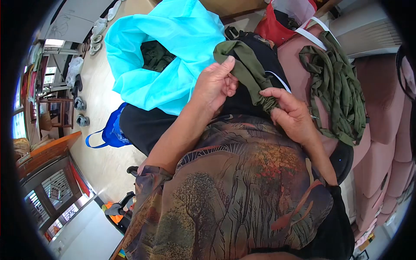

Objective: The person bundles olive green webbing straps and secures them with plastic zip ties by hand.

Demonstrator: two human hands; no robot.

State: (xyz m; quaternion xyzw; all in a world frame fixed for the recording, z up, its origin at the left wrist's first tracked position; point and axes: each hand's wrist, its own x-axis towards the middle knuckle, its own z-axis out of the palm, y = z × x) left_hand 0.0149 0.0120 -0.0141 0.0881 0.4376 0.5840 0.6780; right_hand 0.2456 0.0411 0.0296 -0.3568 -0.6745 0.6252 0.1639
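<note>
An olive-green strip of fabric (246,65) stretches between my two hands above my lap. My left hand (215,84) pinches its upper end between thumb and curled fingers. Lower down, my right hand (292,113) grips the fabric where it is bunched into tight folds. A large turquoise bag (130,39) lies open beside my left hand, with dark green fabric (157,55) inside. To the right, a loose bundle of long olive-green strips (340,86) is draped over the pink seat. What lies inside the folds at my right fingers is hidden.
A pink sofa (377,104) runs along the right side. A red bag (284,26) with white handles stands at the back. A blue bag (115,128) is by my leg. Several shoes (79,103) line the pale floor at left.
</note>
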